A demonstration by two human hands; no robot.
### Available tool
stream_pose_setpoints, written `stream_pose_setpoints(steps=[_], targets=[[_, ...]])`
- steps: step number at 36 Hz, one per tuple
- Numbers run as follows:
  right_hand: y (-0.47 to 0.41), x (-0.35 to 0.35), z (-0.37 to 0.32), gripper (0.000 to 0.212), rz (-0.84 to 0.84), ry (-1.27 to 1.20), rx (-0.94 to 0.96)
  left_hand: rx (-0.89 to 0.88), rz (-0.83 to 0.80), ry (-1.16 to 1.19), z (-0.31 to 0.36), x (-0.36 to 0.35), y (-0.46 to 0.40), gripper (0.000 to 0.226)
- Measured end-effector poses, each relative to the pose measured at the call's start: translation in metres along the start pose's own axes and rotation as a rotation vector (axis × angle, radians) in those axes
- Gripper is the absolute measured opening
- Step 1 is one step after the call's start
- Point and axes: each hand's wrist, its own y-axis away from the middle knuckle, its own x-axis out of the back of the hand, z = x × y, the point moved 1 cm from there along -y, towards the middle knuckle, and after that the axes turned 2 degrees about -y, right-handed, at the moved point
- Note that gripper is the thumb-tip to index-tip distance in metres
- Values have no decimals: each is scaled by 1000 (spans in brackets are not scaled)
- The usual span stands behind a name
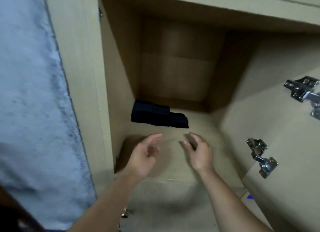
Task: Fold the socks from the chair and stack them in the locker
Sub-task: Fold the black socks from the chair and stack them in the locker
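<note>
Dark navy folded socks [158, 115] sit in a row of small stacks on the locker's shelf [199, 126], towards its back left. The right-hand stack is lower than the other two. My left hand [143, 153] hovers above the shelf's front, fingers loosely spread and holding nothing. My right hand [199, 152] hangs beside it to the right, fingers relaxed and a little curled, also holding nothing. Both hands are apart from the socks, a short way in front of them. The chair is out of view.
The locker's door [277, 127] stands open on the right, with two metal hinges [261, 157] on its inner face. A blue wall [31, 93] runs along the left. A small round knob [124, 213] shows on the door below the shelf.
</note>
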Motion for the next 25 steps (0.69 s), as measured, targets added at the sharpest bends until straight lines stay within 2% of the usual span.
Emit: stream_pose_setpoints(steps=[6, 13, 19, 25], targets=[[34, 20, -39, 46, -31, -64, 84, -58, 120, 6, 23, 15, 31, 52], [85, 15, -75, 35, -83, -134, 183, -124, 173, -25, 43, 41, 82, 48], [123, 12, -106, 34, -104, -238, 240, -82, 244, -100, 49, 78, 120, 41], [162, -3, -131, 37, -245, -209, 343, -10, 284, -206, 50, 115, 163, 40]])
